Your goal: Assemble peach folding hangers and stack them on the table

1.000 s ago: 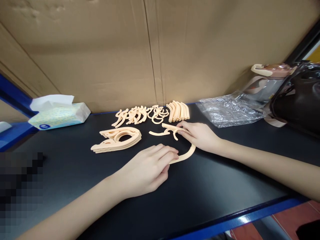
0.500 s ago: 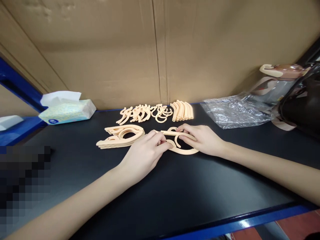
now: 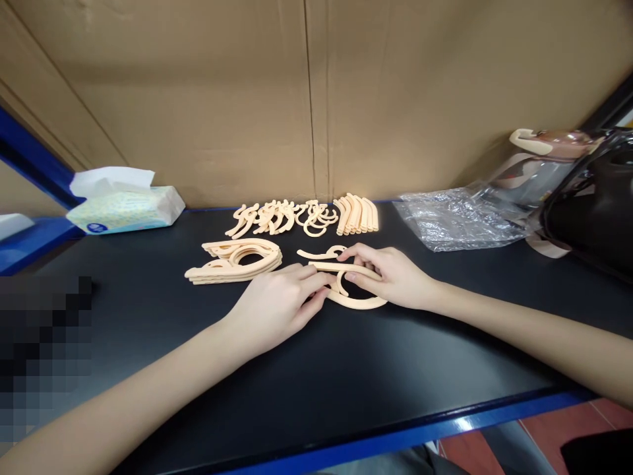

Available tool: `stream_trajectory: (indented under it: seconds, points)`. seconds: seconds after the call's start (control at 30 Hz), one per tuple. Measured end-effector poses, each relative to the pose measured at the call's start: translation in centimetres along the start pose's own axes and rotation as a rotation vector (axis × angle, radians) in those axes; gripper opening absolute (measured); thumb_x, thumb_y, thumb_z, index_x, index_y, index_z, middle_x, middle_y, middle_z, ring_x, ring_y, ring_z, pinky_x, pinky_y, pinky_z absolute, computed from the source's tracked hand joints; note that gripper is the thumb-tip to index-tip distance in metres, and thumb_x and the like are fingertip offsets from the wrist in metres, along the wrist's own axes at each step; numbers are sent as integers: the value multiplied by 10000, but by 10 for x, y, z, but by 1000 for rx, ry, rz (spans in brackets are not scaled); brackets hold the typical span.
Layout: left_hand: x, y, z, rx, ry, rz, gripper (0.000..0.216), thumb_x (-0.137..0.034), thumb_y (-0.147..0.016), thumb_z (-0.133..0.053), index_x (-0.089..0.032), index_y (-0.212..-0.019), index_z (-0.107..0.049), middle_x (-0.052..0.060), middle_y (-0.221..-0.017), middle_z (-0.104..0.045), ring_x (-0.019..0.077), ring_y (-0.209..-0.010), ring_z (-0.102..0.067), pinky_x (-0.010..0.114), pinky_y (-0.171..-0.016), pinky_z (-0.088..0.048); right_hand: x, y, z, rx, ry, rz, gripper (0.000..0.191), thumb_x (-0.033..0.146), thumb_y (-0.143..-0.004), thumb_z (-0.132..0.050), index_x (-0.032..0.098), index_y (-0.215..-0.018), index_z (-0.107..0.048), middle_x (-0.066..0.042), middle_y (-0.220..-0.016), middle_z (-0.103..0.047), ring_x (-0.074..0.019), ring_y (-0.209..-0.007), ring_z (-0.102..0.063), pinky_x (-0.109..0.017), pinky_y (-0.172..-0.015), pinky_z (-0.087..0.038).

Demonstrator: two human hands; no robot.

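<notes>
Pale peach plastic parts of a folding clothes hanger (image 3: 359,303) lie between my hands on the black table. My right hand (image 3: 388,274) grips its curved bar, thumb on the near side and fingers on the far side. My left hand (image 3: 281,297) pinches the left end of the hanger, its fingertips partly hiding that end. A small curved hook (image 3: 341,284) sits inside the bend. Just behind the bar lies a wavy arm piece (image 3: 316,255), its right end by my right fingertips. To the left is a stack of folded hangers (image 3: 232,272).
Along the back edge lie wavy arm pieces (image 3: 274,218), hooks (image 3: 315,221) and bent tube pieces (image 3: 357,214). A tissue pack (image 3: 126,210) is at back left. Clear plastic wrap (image 3: 450,218), a bottle (image 3: 529,171) and a black bag (image 3: 593,204) occupy the right. Cardboard (image 3: 198,99) stands behind.
My left hand has shifted slightly left and down, uncovering the left end of the wavy arm piece. My right hand keeps its grip on the bar. The view has shifted slightly.
</notes>
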State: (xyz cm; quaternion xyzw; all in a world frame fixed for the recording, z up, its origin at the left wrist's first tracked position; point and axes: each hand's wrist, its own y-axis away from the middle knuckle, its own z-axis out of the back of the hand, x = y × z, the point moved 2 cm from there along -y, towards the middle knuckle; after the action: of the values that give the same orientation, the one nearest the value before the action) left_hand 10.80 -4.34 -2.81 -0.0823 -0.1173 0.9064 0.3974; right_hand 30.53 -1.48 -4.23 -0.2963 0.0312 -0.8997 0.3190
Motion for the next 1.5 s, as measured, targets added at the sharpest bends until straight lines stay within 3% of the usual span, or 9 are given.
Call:
stream_trajectory:
  seconds: [0.2, 0.43, 0.87, 1.1, 1.2, 1.4, 1.5]
  points:
    - [-4, 0, 4, 31, -51, 5, 266, -281, -928, -401, -245, -1098, -602, 8, -894, -642, 162, -787, -584, 263, -628, -414, 2, 2, 0, 64, -110, 86, 303, 409, -913, -426, 205, -1119, -514, 63, -621, -499, -74, -505, -441, -188, -516, -328]
    - [-7, 1, 4, -1, -122, -13, 304, -313, -940, -373, -238, -1129, -599, 26, -850, -610, 157, -763, -575, 252, -621, -430, 8, 5, 2, 126, -8, 175, 383, 439, -883, -476, 203, -1185, -484, 61, -630, -473, -90, -542, -459, -195, -544, -344]
    - [-8, 3, 6, 44, -71, -1, 283, -287, -953, -355, -249, -1087, -601, 21, -905, -575, 145, -822, -559, 232, -639, -433, 14, 6, 0, 123, 114, 190, 274, 433, -926, -405, 185, -994, -499, 40, -668, -529, -100, -579, -500, -198, -564, -349]
    - [-5, 5, -2, 117, -63, -79, 276, -197, -942, -343, -238, -1121, -549, 33, -965, -544, 156, -864, -534, 245, -689, -463, 14, 5, -1, 127, 172, 216, 231, 379, -943, -382, 186, -945, -510, 25, -704, -566, -107, -618, -522, -208, -585, -357]
    - [-5, 4, -3, 147, -53, -65, 284, -218, -952, -317, -231, -1137, -532, 38, -966, -527, 165, -868, -521, 259, -690, -465, 14, 4, -2, 80, 253, 212, 230, 324, -952, -359, 181, -885, -527, 0, -742, -589, -119, -652, -535, -219, -604, -358]
    - [-7, 3, 4, 158, -35, -107, 321, -280, -967, -282, -207, -1151, -534, 53, -957, -495, 166, -846, -504, 275, -700, -449, 10, 3, 1, -138, 294, 229, 376, 315, -941, -385, 177, -603, -474, 13, -564, -488, -116, -567, -456, -241, -594, -339]
    - [-6, 3, 6, 154, -17, -115, 335, -310, -967, -286, -219, -1184, -525, 56, -984, -489, 166, -866, -507, 290, -745, -445, 6, 0, 5, -270, 213, 171, 280, 289, -927, -423, 179, -697, -539, -15, -700, -562, -144, -720, -509, -250, -657, -380]
